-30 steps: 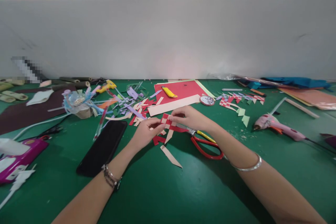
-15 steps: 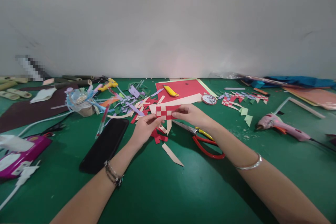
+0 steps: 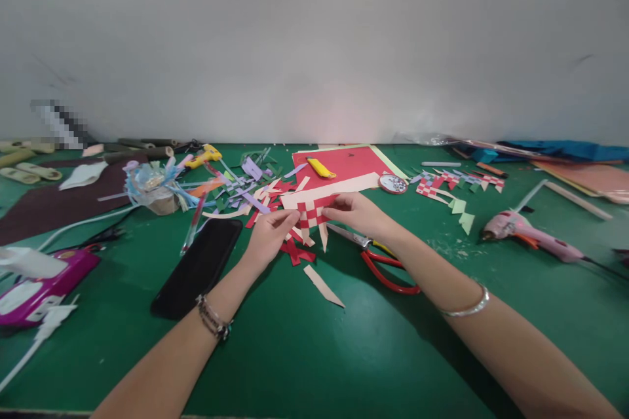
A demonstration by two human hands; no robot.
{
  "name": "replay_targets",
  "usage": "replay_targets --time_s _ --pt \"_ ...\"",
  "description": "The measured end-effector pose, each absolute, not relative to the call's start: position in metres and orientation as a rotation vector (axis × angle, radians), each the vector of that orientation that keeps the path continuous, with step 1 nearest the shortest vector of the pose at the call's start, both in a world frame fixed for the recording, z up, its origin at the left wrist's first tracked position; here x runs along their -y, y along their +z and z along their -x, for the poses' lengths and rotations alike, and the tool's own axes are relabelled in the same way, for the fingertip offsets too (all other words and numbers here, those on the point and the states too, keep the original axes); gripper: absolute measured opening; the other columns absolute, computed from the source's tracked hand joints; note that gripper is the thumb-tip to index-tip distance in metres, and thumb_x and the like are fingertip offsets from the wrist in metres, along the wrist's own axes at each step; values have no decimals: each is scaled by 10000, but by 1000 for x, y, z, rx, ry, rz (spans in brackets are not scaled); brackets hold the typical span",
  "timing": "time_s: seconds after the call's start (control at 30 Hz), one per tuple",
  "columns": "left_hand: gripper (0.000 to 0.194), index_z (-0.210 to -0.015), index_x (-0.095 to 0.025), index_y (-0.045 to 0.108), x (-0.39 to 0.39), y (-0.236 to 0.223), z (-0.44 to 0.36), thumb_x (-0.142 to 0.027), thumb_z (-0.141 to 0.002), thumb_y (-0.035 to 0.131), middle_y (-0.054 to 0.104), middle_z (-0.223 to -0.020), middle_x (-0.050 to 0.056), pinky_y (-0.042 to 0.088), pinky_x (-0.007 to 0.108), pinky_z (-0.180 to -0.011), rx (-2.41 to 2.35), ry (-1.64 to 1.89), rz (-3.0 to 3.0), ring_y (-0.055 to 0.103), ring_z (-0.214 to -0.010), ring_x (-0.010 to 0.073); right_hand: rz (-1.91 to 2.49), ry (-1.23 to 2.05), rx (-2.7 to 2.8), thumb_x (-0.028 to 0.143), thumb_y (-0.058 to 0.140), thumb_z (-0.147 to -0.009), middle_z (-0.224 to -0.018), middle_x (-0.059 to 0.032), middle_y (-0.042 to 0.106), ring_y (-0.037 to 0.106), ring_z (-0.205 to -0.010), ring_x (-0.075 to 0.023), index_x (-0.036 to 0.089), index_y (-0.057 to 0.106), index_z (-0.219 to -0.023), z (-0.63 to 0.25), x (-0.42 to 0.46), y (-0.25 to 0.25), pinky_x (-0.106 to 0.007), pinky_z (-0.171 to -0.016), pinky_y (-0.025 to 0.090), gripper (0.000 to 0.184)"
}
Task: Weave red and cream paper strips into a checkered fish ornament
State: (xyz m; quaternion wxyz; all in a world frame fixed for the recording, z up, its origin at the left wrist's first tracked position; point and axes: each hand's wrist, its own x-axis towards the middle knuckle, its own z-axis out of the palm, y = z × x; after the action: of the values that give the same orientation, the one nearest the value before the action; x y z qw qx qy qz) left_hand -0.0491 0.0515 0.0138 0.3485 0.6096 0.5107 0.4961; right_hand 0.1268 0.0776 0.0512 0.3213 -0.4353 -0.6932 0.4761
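Between my two hands is a small woven paper piece (image 3: 311,213), checkered red and pale peach, with pale pointed strip ends hanging below it. My left hand (image 3: 270,234) pinches its left edge. On the other side, my right hand (image 3: 358,215) grips the right end between thumb and fingers. Red-handled scissors (image 3: 386,273) lie open-bladed on the table under my right forearm. A loose pale paper strip (image 3: 324,286) rests on the table below the piece, near red paper scraps (image 3: 295,251).
A black phone (image 3: 197,268) lies by my left forearm. A pink glue gun (image 3: 533,236) is at right, a purple power strip (image 3: 44,285) at left. Red paper sheets (image 3: 339,160) and a yellow tube (image 3: 320,168) lie behind, before a grey partition (image 3: 314,65).
My left hand has shifted its hold to the piece's left edge. The woven piece is turned slightly, and more of its pale strip ends now show hanging down.
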Motion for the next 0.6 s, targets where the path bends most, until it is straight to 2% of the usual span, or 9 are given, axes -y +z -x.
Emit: replay_targets --time_s 0.17,0.27,0.4,0.5,0.6 --pt "290 -702 -152 679 -49 17 48 -403 -692 532 684 -650 7 453 253 -603 -1338 1294 -1630 592 -625 173 1208 1121 1873 287 556 -693 -666 -3 596 516 -621 -113 141 580 -672 -127 -79 51 -260 -617 401 150" --pt "265 -605 -165 655 -47 19 46 -379 -706 534 652 -583 -21 424 226 -556 -1356 1279 -1706 564 -571 148 1205 1100 1875 323 558 -696 -669 -11 585 502 -607 -111 137 574 -685 -127 -79 50 -263 -601 394 187" --pt "347 -519 -177 608 -45 21 45 -373 -770 472 598 -512 -27 387 222 -511 -1402 1296 -1920 530 -517 132 1142 1023 1905 322 580 -686 -744 -26 600 510 -666 -120 147 587 -773 -127 -77 52 -272 -641 395 196" --pt "316 -583 -180 631 -44 20 47 -364 -786 473 652 -617 4 403 247 -581 -1391 1382 -2098 576 -604 157 1024 944 1930 199 557 -678 -771 -12 592 512 -740 -123 172 580 -729 -128 -78 53 -276 -709 388 62" --pt "276 -737 -190 661 -43 21 48 -364 -819 462 683 -716 29 402 278 -661 -1368 1432 -2401 599 -688 173 896 955 1937 150 535 -670 -764 1 549 499 -756 -117 184 561 -680 -131 -80 52 -280 -733 384 44"
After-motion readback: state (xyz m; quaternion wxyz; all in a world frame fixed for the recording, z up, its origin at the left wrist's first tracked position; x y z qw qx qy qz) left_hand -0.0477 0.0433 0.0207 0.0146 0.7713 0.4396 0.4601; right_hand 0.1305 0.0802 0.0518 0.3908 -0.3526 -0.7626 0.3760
